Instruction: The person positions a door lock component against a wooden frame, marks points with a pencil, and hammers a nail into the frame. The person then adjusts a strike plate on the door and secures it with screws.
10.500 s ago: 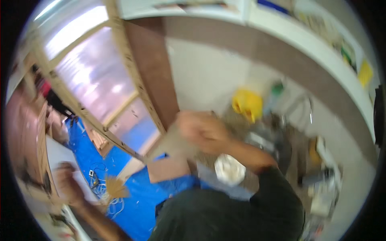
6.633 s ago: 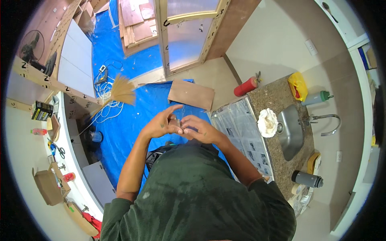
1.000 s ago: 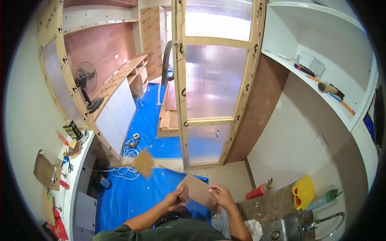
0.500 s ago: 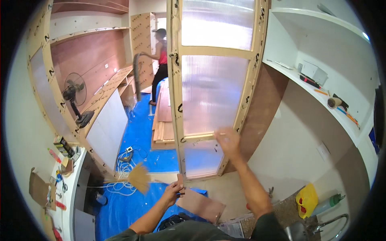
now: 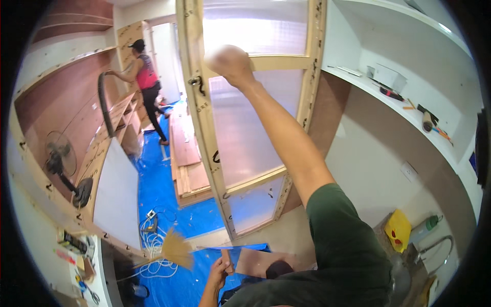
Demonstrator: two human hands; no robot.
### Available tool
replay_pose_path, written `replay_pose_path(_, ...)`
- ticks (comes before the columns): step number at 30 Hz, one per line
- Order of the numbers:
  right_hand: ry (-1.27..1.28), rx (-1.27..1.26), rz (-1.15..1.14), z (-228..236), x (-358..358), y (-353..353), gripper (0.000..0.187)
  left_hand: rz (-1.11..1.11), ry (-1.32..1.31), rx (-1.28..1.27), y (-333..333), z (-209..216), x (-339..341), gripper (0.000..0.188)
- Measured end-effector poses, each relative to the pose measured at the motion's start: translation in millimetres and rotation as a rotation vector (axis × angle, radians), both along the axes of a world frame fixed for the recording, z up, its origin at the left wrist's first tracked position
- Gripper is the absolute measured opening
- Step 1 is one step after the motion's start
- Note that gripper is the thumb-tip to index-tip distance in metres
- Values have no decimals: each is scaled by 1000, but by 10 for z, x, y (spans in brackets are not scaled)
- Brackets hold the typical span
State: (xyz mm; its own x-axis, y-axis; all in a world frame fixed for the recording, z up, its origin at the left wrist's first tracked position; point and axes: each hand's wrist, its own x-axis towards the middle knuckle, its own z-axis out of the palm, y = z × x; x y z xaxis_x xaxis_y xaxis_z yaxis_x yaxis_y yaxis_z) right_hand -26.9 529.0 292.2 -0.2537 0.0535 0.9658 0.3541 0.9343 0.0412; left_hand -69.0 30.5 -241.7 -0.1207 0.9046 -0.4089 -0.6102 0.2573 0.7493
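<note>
In front of me stands a tall wooden-framed door (image 5: 276, 62) with ribbed translucent panes, such as the middle pane (image 5: 248, 128). My right hand (image 5: 229, 62) is raised to the left end of its upper rail, the arm stretched across the panes. Blur smears its fingers, so what they hold, if anything, does not show. Low in the middle, my left hand (image 5: 218, 270) is closed round a small flat brown wooden block (image 5: 226, 260), which sticks up past the fingers. A metal latch (image 5: 195, 81) sits on the door's left stile.
A broom (image 5: 176, 250) lies by coiled white cable (image 5: 153, 238) on blue sheeting (image 5: 158, 179). Behind the door are stacked boards (image 5: 185, 138) and another person (image 5: 148, 77) holding a long dark strip. A fan (image 5: 61, 158) stands left; a tool shelf (image 5: 358, 79) and faucet (image 5: 445, 250) are right.
My right hand has risen from the lower rail to the upper rail and moved left. My left hand still holds the block. The view has shifted; the other person now appears farther left.
</note>
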Motion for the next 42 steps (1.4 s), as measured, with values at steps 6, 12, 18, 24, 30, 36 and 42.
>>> replay_pose_path(6, -98, -10, 107, 103, 305, 318, 18, 50, -8, -27, -193, -182, -390, 44)
replay_pose_path(12, 11, -69, 199, 93, 587, 344, 13, 120, 211, 11, 367, -17, -474, 34)
replay_pose_path(18, 62, -138, 230, 55, 563, 424, 13, 291, 662, 243, 1339, 649, -682, 70)
replay_pose_path(24, 106, -7, 160, 17, 450, 400, 8, 504, 936, 608, 2261, 2279, -666, 74)
replay_pose_path(30, 20, 82, 57, -94, 432, 438, 12, 830, 1100, 974, 3115, 4025, -619, 85)
replay_pose_path(36, 75, 151, 58, -51, 440, 458, 12, 1170, 979, 1295, 3745, 5477, -651, 80)
replay_pose_path(42, 10, 49, 104, 2, 467, 486, 22, 1198, 904, 1098, 3966, 5767, -660, 78)
